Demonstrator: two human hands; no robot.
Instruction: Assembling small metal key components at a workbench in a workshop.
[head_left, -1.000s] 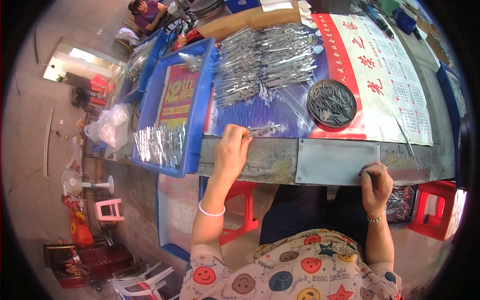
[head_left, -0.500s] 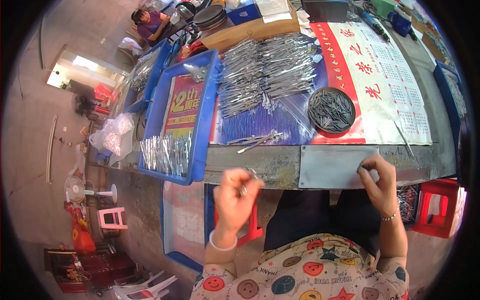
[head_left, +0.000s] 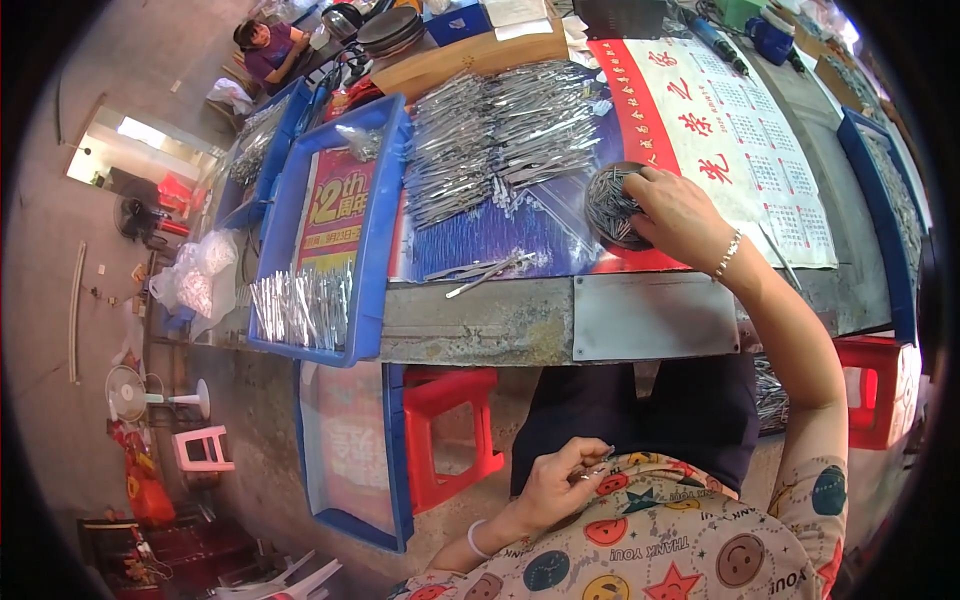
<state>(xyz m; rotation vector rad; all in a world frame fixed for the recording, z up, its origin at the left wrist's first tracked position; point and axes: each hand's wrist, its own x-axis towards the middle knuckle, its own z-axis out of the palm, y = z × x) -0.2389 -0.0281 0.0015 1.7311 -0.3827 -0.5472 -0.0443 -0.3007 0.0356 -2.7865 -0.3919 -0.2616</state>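
My right hand [head_left: 682,215] reaches into a round bowl [head_left: 622,243] on the table. Its fingers are curled in among the dark, thin metal pieces [head_left: 606,203]; whatever they grip is hidden. Low in front of my body, over the patterned shirt, my left hand [head_left: 560,485] is closed, with small shiny metal pieces [head_left: 592,474] showing at its fingers. A grey metal plate [head_left: 655,318] lies bare at the table's near edge. Left of the bowl, many slim silvery metal tools [head_left: 545,125] lie in rows, with a few loose tweezer-like strips [head_left: 490,272] nearer me.
A blue tray [head_left: 372,270] at the left holds upright silvery strips [head_left: 305,308]. A thin rod [head_left: 780,255] lies on the calendar sheet [head_left: 735,150] at the right. Below the table are a red stool [head_left: 450,440] and another blue tray [head_left: 395,460]. Someone sits far left [head_left: 270,50].
My right hand has gone from above the metal plate up and left into the bowl. My left hand has dropped from the table edge down and right toward my body. The view has shifted slightly.
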